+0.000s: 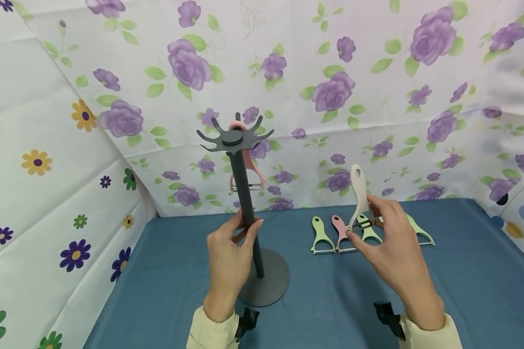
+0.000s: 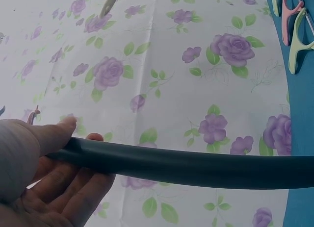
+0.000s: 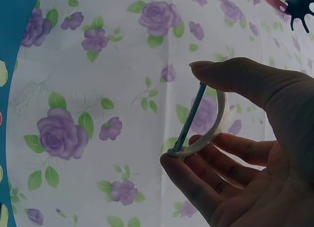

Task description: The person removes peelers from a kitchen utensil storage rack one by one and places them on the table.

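Observation:
A dark grey stand [image 1: 246, 208] with a round base and several curved hooks on top leans to the left in the head view. My left hand [image 1: 231, 252] grips its pole about halfway up, thumb on one side and fingers on the other. From a rear hook hangs a pink peeler [image 1: 254, 167], blade end down. My right hand [image 1: 395, 247] pinches a white peeler [image 1: 359, 191] by the two sides of its blade end, handle pointing up. In the right wrist view the thumb and a fingertip span the ends of the blade [image 3: 190, 119].
Behind the right hand, a row of peelers lies on the blue table [image 1: 323, 310]: a green peeler [image 1: 318, 232], a pink peeler [image 1: 338, 225] and more green ones, partly hidden by the hand. Flowered cloth [image 1: 262, 87] covers the walls behind and at the sides.

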Demonstrator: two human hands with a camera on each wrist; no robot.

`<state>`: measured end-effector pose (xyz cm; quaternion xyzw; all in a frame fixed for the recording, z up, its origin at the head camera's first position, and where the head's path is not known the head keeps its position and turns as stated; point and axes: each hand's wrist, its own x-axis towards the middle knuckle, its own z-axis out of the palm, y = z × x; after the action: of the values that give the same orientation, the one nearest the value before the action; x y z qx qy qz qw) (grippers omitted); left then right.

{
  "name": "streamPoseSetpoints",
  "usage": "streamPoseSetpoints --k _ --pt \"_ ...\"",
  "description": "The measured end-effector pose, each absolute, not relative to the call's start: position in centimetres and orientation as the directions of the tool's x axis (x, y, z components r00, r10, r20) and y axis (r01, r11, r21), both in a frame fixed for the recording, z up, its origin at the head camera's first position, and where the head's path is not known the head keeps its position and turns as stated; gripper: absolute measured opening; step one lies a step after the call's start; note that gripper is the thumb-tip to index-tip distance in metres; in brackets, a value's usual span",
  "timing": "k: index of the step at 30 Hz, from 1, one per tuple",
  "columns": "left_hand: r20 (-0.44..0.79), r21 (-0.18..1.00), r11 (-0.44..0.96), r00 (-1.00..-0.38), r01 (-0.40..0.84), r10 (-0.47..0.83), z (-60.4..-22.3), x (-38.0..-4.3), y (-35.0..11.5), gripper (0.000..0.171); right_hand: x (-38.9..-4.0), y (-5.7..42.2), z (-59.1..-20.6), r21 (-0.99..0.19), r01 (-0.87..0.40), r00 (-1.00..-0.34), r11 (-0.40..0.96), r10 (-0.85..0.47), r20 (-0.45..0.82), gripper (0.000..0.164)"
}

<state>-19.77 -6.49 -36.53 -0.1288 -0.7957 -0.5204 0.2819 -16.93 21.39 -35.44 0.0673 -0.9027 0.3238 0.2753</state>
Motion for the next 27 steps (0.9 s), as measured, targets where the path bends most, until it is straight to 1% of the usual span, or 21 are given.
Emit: streamPoseSetpoints --k 6,13,21,27 --pt "0.579 0.758 0.417 -0.811 0.501 -0.079 -36.6 -19.7 -6.5 0.023 -16.8 21.8 -35.5 -0.555 -0.288 -0.854 0.78 0.053 0.517 0.081" --pt "0.596 0.747 0.422 -0.799 0.514 -0.083 -36.7 -19.7 -6.5 0.031 -16.9 22.3 -35.4 -0.539 -0.29 -0.853 0.791 0.043 0.521 0.081" --pt "0.604 0.742 0.422 -0.793 0.52 -0.085 -36.8 -19.8 -6.5 0.028 -16.9 23.0 -35.4 -0.539 -0.268 -0.862 0.798 0.051 0.505 0.081" --pt "0.606 0.741 0.441 -0.788 0.507 -0.112 -36.8 -19.8 -6.4 0.027 -16.8 23.4 -35.4 -0.544 -0.263 -0.869 0.797 0.049 0.493 0.08"
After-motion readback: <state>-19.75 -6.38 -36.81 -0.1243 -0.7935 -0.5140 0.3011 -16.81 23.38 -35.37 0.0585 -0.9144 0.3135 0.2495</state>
